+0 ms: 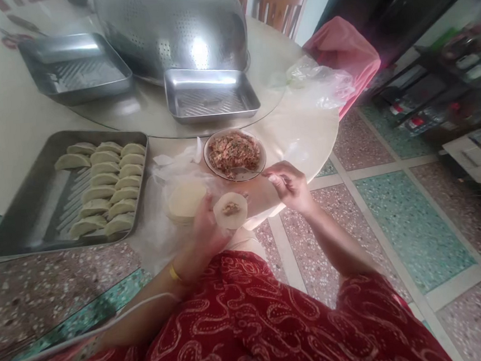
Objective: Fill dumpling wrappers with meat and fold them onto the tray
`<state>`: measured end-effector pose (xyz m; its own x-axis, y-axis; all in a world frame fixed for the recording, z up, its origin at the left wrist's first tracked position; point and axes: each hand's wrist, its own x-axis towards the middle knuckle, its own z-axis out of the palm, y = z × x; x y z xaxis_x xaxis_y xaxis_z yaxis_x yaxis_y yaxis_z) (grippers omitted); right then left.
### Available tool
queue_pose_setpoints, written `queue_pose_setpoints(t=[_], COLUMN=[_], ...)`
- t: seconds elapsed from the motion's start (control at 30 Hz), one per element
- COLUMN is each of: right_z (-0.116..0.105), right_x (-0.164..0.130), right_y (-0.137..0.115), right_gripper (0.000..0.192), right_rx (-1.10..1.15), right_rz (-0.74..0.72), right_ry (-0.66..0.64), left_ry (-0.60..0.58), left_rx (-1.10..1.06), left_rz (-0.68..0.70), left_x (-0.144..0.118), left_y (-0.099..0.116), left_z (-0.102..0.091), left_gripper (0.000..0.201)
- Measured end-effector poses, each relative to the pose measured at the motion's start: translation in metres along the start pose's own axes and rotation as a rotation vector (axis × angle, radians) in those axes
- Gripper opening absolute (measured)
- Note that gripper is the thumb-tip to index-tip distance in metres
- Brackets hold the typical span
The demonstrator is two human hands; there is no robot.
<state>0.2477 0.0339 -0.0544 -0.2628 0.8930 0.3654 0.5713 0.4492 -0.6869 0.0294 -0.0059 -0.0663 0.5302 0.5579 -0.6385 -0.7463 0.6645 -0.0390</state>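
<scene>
A round dumpling wrapper (240, 216) rests in my left hand (207, 226), whose fingers cradle it from the side and below. A small dab of meat filling (231, 208) sits at its middle. My right hand (290, 184) is closed around the handle of a spoon (244, 174). Its blurred bowl end is at the near edge of a bowl of minced filling (234, 152). A stack of round wrappers (183, 199) lies on thin plastic left of my left hand. Folded dumplings (109, 178) stand in rows in a large metal tray (29, 221).
Two smaller metal trays (108, 91) (213, 117) stand farther back. A big perforated metal dome (139, 37) is behind them. Clear plastic bags (320, 83) lie at the table's right edge, beside a pink-covered chair (347, 47). Scissors (11, 40) lie at the far left.
</scene>
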Motion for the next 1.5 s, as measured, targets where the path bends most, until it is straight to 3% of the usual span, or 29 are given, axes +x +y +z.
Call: queue_pose_setpoints(t=[0.2, 0.3, 0.37, 0.5, 0.63, 0.73, 0.87, 1.0, 1.13, 1.33, 1.5], right_z=[0.006, 0.004, 0.006, 0.014, 0.013, 0.004, -0.007, -0.011, -0.015, -0.022, -0.022], right_x=[0.014, 0.025, 0.03, 0.032, 0.023, 0.015, 0.004, -0.009, -0.021, -0.025, -0.019], right_y=[0.004, 0.004, 0.007, 0.024, 0.037, 0.031, 0.006, -0.018, -0.033, -0.042, -0.049], right_gripper=[0.029, 0.031, 0.034, 0.032, 0.029, 0.031, 0.029, 0.016, 0.015, 0.025, 0.025], right_rx=[0.072, 0.127, 0.202, 0.415, 0.524, 0.473, 0.402, 0.42, 0.314, 0.264, 0.244], right_rz=[0.013, 0.108, 0.225, 0.495, 0.581, 0.51, 0.364, 0.097, -0.15, -0.213, -0.313], right_ry=[-0.107, -0.15, -0.117, 0.099, 0.14, 0.067, 0.054, 0.084, -0.016, 0.009, -0.083], left_ry=[0.003, 0.019, 0.03, 0.019, 0.037, 0.064, -0.006, -0.031, -0.044, -0.065, -0.092], left_rx=[0.01, 0.017, 0.01, -0.021, -0.016, -0.002, -0.004, -0.018, -0.015, 0.045, 0.074], left_rz=[-0.01, -0.001, -0.015, -0.046, -0.012, 0.013, 0.016, -0.004, 0.032, 0.066, 0.048], left_x=[0.006, 0.011, 0.014, 0.02, 0.021, 0.02, 0.015, 0.006, -0.002, -0.01, -0.014], left_y=[0.001, 0.001, 0.002, 0.005, 0.007, 0.007, 0.005, 0.005, 0.005, 0.001, 0.001], left_z=[-0.002, -0.003, -0.006, -0.01, -0.004, 0.005, 0.01, 0.011, 0.011, 0.014, 0.014], left_gripper=[0.064, 0.067, 0.07, 0.072, 0.07, 0.066, 0.062, 0.066, 0.064, 0.063, 0.068])
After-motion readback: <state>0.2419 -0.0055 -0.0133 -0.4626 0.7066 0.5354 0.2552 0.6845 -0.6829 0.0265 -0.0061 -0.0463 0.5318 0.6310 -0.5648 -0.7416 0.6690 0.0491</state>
